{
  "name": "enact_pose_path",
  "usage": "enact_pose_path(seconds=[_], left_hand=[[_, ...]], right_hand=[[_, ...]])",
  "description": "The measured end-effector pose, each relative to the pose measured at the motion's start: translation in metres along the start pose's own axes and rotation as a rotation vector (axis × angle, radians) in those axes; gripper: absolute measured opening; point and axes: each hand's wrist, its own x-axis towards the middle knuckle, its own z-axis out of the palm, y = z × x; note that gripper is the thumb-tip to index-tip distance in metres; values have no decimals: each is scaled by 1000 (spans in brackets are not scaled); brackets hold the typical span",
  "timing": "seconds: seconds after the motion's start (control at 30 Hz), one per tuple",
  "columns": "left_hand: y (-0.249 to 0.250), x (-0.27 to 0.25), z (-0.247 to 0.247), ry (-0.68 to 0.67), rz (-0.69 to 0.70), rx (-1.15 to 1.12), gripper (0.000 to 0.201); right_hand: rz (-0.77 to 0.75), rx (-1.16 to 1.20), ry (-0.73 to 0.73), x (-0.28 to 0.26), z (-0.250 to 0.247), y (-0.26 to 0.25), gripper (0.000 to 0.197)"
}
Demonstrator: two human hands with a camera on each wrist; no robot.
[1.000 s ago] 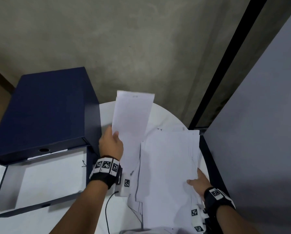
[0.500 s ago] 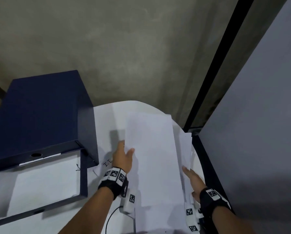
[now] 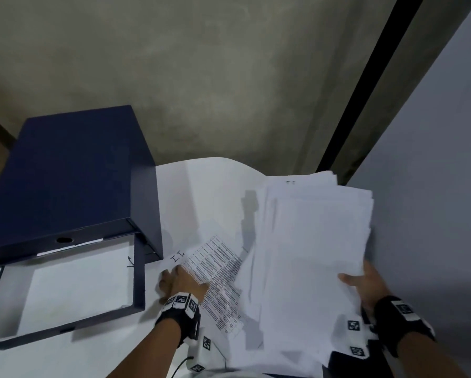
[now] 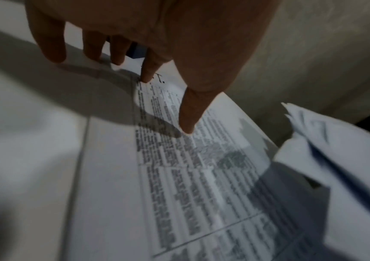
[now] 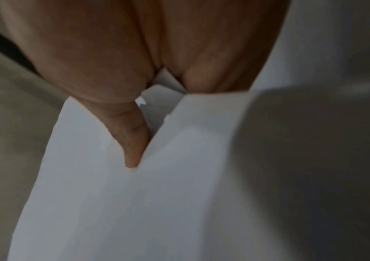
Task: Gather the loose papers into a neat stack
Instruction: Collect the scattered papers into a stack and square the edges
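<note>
A thick, uneven stack of white papers is raised at the right, over the table edge. My right hand pinches its near right edge, thumb on top of the sheets and the other fingers hidden beneath. A printed sheet with rows of small text lies flat on the white table, partly under the stack. My left hand rests on this sheet's near left corner, straight fingertips touching it, holding nothing.
A dark blue box file stands at the left, with its open tray in front holding white paper. A grey wall panel rises close on the right. A cable hangs by my left wrist.
My left hand laid its single sheet on the pile, let go, and dropped to the printed sheet. My right hand lifted the stack to the right, uncovering that sheet.
</note>
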Motion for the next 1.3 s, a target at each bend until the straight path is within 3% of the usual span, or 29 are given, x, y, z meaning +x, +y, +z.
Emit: enact_pose_path(seconds=[0.13,0.3,0.37,0.43,0.53,0.67,0.77,0.9,1.03,1.23,1.3], left_hand=[[-3,3,8,79,168,102,86],[16,-1,5,151,31,-126,94],[18,-2,6,112,86,-31,89],[18,-2,12,64,225,149,81],[23,-1,12,-64,366,297,83],[37,-9,12,-204,440,499,101],[45,-20,23,-222,474,349,103],[53,-27,33,-29,259,-24,74],[63,-25,32,-174,130,-209,69],[66,-29,37,-266,145,-346,52],[69,-31,37,-324,143,-294,45]], right_hand=[[17,-58,38,3,-22,1,42],[66,-104,28,4,-21,37,49],[85,-91,26,2,-15,47,50],[92,-99,26,7,-14,62,55],[59,-99,29,41,-28,105,77],[63,-95,29,21,-20,78,66],[96,-91,32,13,-18,71,60],[90,-75,34,7,-9,69,53],[115,-41,36,11,-1,76,58],[141,-84,20,8,3,82,63],[142,-90,30,6,3,81,62]])
